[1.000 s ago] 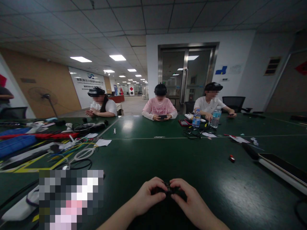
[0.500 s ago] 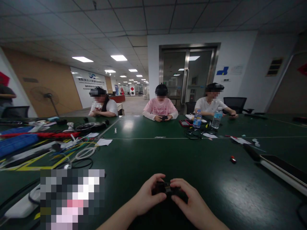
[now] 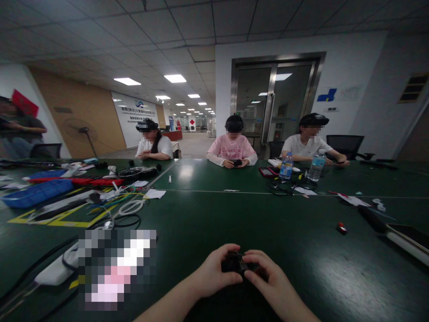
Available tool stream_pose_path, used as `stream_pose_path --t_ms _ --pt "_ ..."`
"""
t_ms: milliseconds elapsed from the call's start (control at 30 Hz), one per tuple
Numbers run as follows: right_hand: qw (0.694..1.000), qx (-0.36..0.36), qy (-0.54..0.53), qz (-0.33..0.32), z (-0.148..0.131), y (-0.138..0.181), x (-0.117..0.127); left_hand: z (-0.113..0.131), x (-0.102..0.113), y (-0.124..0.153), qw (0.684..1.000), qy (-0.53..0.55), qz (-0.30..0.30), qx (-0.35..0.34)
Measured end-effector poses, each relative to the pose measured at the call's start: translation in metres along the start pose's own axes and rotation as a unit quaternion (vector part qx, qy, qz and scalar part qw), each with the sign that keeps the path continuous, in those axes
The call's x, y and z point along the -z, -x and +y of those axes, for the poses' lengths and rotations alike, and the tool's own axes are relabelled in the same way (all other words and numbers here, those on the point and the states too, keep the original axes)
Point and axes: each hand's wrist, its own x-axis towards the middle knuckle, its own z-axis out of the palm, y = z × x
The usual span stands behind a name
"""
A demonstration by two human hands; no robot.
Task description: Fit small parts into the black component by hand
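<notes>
Between both hands, low in the middle of the head view, is a small dark object (image 3: 241, 265), too dim for its kind to be told. My left hand (image 3: 217, 271) grips its left side, the thumb at the near edge and the fingers curled over the far edge. On the other side, my right hand (image 3: 266, 273) holds it with thumb and fingers in the same way. The palms hide much of its two ends. It is held just above the dark green table (image 3: 201, 219).
To my left lie a white power strip (image 3: 55, 270), tangled cables (image 3: 130, 208), and a blue tray (image 3: 38, 193). A small red-and-black item (image 3: 341, 228) and a flat device (image 3: 410, 239) lie to the right. Two water bottles (image 3: 286, 166) stand farther off. Several people sit across the table.
The whole view has shifted, so the room appears farther right. Both hands keep hold of the dark object, with only slight finger movement.
</notes>
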Motion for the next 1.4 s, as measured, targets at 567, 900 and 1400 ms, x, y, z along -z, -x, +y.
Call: stream_pose_path --t_ms 567,900,1400 --pt "1.0 -0.007 -0.029 0.001 0.0035 -0.0019 -0.0028 0.0094 -0.0017 0.0024 1.0 0.008 -0.009 -0.012" --pt "0.999 -0.025 -0.038 0.003 0.0004 -0.0005 -0.0008 0.0081 -0.0003 0.003 0.999 -0.028 -0.01 -0.02" --pt "0.997 0.005 -0.066 0.048 -0.0004 -0.0011 0.0011 0.0078 -0.0046 0.0008 1.0 -0.03 0.009 0.001"
